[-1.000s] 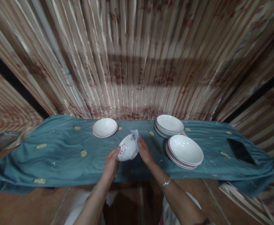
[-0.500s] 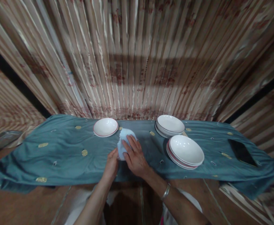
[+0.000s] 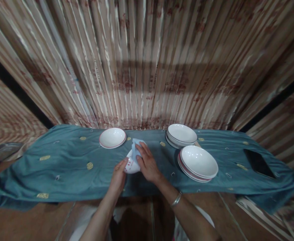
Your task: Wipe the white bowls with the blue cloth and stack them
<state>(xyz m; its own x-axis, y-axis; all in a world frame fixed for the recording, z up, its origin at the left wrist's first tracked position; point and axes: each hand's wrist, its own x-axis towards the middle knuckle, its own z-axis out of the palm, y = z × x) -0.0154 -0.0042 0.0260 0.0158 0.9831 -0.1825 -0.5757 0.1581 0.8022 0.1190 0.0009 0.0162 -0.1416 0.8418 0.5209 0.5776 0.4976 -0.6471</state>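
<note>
My left hand (image 3: 119, 172) grips the near-left edge of a white plate (image 3: 131, 167) with red markings, tilted above the cloth-covered table. Against that plate my right hand (image 3: 147, 162) presses a light blue cloth (image 3: 136, 154), fingers curved over it. The cloth and my right hand hide the plate's far and right portions. Behind and left of my hands lies a white plate with a red rim (image 3: 112, 138). To the right stand a stack of dark-rimmed plates (image 3: 182, 134) and, nearer me, a stack of red-rimmed plates (image 3: 199, 162).
A teal tablecloth (image 3: 68, 167) with yellow patterns covers the narrow table. A black phone (image 3: 259, 163) lies at the right end. Pleated patterned curtains (image 3: 147, 67) hang directly behind the table, and dark poles slant at both sides.
The blue cloth covered nearly all of the held plate; now its lower left part with red markings shows. My right hand and the cloth have shifted slightly right on it.
</note>
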